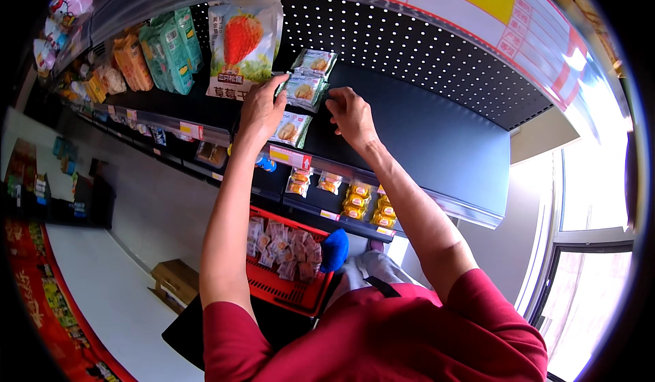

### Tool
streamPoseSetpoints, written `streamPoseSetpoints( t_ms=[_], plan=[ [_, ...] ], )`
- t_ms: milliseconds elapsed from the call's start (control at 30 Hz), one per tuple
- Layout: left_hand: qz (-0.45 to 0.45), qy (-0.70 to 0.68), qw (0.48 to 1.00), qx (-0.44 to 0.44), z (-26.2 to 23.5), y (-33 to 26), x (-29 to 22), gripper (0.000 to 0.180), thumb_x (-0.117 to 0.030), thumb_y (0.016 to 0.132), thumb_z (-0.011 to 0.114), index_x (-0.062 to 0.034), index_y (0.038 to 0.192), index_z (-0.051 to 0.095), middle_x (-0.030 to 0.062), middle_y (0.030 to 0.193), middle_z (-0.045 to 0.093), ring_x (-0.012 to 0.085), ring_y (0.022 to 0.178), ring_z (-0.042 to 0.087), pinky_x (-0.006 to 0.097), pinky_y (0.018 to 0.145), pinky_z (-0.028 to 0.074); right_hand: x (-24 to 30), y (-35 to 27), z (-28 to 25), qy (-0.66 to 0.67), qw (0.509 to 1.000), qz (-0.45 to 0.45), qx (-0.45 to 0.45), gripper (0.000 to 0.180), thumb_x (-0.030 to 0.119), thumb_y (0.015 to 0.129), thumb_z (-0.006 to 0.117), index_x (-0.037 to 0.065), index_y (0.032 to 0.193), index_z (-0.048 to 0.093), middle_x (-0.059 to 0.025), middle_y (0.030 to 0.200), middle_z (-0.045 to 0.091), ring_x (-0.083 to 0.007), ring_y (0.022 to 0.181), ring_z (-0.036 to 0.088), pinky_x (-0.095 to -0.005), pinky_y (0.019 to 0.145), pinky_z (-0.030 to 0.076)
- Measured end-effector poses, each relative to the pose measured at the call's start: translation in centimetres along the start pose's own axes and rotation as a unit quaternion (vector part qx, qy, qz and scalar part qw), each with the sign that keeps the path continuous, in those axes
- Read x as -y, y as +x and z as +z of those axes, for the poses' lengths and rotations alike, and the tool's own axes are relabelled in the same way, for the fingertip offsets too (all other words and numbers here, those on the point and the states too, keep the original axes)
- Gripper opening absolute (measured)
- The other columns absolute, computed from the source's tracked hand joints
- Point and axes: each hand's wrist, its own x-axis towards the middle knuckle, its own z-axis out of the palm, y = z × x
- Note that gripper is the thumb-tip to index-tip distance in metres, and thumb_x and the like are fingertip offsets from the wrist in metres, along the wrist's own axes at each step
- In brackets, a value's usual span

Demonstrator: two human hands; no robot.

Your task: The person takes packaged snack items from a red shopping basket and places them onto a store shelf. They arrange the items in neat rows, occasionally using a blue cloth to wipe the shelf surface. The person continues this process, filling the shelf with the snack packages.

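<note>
On the black shelf, small green-and-white snack packets (303, 91) lie in a short row from front to back, with one more packet (290, 129) at the shelf's front edge. My left hand (263, 109) rests against the left side of the middle packets, its index finger and thumb apart; its other fingers are partly hidden. To the right of the same packets is my right hand (352, 114), its fingers curled in, with nothing visible in them. A large upright pouch with a strawberry picture (243, 44) stands just behind my left hand.
Green packages (167, 53) and orange packages (132, 62) stand further left on the shelf. Yellow-wrapped snacks (356, 200) sit on the shelf below. Beneath it is a red basket (283, 292) with many small packets. A cardboard box (176, 281) lies on the floor; a shelf edge with a label (471, 6) hangs overhead.
</note>
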Motion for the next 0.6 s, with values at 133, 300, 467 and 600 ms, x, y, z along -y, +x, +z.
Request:
streamPoseSetpoints(
  t_ms=[133,300,467,600],
  plan=[
    [0.014,0.039,0.999,0.033,0.6,1.2,-0.2,0.027,-0.008,0.095,0.060,-0.0066,0.121,0.065,0.0179,0.117,0.069,0.0371,0.112,0.063,0.044,0.098,0.050,-0.9,1.2,0.5,-0.016,0.999,-0.042,-0.022,0.032,0.016,0.095,0.066,-0.001,0.121,0.063,-0.0127,0.088,0.073,-0.0205,0.071,0.072,-0.0331,0.063,0.058],
    [0.014,0.045,0.998,0.034,0.7,1.1,0.2,0.025,-0.006,0.094,0.060,-0.0069,0.119,0.064,0.0161,0.116,0.069,0.0364,0.112,0.064,0.043,0.097,0.050,-0.6,1.4,0.7,-0.019,0.997,-0.065,-0.028,0.030,0.015,0.093,0.068,0.001,0.119,0.066,-0.0128,0.087,0.074,-0.0247,0.074,0.073,-0.0364,0.071,0.057],
    [0.012,0.032,0.999,0.037,1.0,1.2,0.1,0.023,-0.006,0.093,0.061,-0.0069,0.115,0.063,0.0153,0.116,0.069,0.0361,0.108,0.065,0.044,0.091,0.052,-0.9,1.3,0.6,-0.017,0.999,-0.045,-0.025,0.031,0.015,0.093,0.067,0.002,0.121,0.066,-0.0119,0.087,0.074,-0.0244,0.073,0.074,-0.0363,0.071,0.057],
    [0.015,0.036,0.999,0.028,1.0,0.9,-0.1,0.023,-0.007,0.092,0.063,-0.0070,0.115,0.063,0.0149,0.115,0.068,0.0363,0.107,0.065,0.044,0.090,0.052,-0.5,1.1,0.3,-0.031,0.999,-0.031,0.008,0.036,0.015,0.098,0.064,0.001,0.130,0.061,-0.0101,0.094,0.072,-0.0143,0.070,0.070,-0.0272,0.052,0.058]
  ],
)
